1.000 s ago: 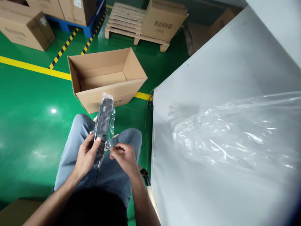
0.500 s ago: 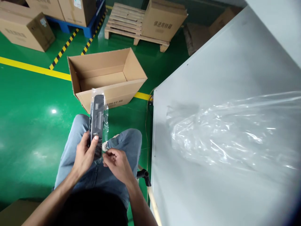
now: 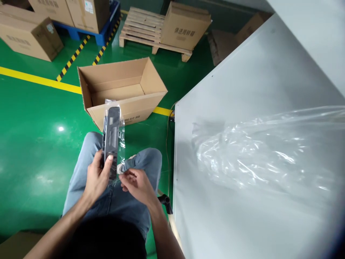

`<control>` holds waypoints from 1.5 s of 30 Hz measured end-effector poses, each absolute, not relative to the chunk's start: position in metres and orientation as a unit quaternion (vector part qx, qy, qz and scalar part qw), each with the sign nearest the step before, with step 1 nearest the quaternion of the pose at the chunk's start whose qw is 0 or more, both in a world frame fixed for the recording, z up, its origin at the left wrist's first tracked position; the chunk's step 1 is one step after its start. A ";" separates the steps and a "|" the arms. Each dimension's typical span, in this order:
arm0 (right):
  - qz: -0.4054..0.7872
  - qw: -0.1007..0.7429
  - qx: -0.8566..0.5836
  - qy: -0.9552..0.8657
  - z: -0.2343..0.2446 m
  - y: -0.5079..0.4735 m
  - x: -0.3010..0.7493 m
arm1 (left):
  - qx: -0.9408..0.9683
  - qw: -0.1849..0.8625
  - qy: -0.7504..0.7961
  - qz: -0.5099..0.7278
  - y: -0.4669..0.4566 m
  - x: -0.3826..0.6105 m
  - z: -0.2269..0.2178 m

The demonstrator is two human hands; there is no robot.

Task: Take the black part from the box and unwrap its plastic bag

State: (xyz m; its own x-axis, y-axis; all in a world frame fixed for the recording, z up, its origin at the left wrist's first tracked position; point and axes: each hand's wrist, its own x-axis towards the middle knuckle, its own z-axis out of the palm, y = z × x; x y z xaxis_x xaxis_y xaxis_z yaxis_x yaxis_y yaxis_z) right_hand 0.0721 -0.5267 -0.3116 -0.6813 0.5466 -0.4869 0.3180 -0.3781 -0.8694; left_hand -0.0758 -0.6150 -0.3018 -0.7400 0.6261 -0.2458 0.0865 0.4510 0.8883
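From the head camera, the left hand (image 3: 97,178) is gripping the lower end of a long black device (image 3: 111,135) inside a clear plastic sleeve (image 3: 122,141), thumb pressing on its face, and the device is pointing up toward twelve o'clock above the person's jeans (image 3: 140,163). The right hand (image 3: 137,185) is sitting just at four o'clock of the left, fingers curling in and pinching the sleeve's loose bottom edge. An open cardboard box (image 3: 122,91) is standing on the green floor (image 3: 35,144) at twelve o'clock, just behind the device's tip. At three o'clock a grey table (image 3: 242,90) is carrying crumpled clear plastic film (image 3: 269,151). A wooden pallet (image 3: 142,27) bearing a closed carton (image 3: 185,28) is lying farther off.
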 end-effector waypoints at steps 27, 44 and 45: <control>0.741 -0.028 -0.267 -0.616 -0.327 -0.492 0.113 | 0.075 0.528 0.639 0.554 -0.626 -0.093 -0.304; 0.507 0.393 -0.523 -0.560 -0.291 -0.473 0.065 | 0.299 0.483 0.741 0.359 -0.646 -0.053 -0.288; 0.517 0.402 -0.529 -0.540 -0.294 -0.473 0.067 | 0.287 0.487 0.737 0.371 -0.646 -0.054 -0.288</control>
State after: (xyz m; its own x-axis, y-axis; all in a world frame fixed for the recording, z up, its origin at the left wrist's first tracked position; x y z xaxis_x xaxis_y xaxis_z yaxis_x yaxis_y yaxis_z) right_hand 0.0673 -0.4735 -0.2938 -0.1183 0.9865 -0.1135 0.1550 -0.0946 -0.9834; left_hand -0.0535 -0.6465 -0.2881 -0.3601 0.7841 -0.5054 0.0618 0.5606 0.8258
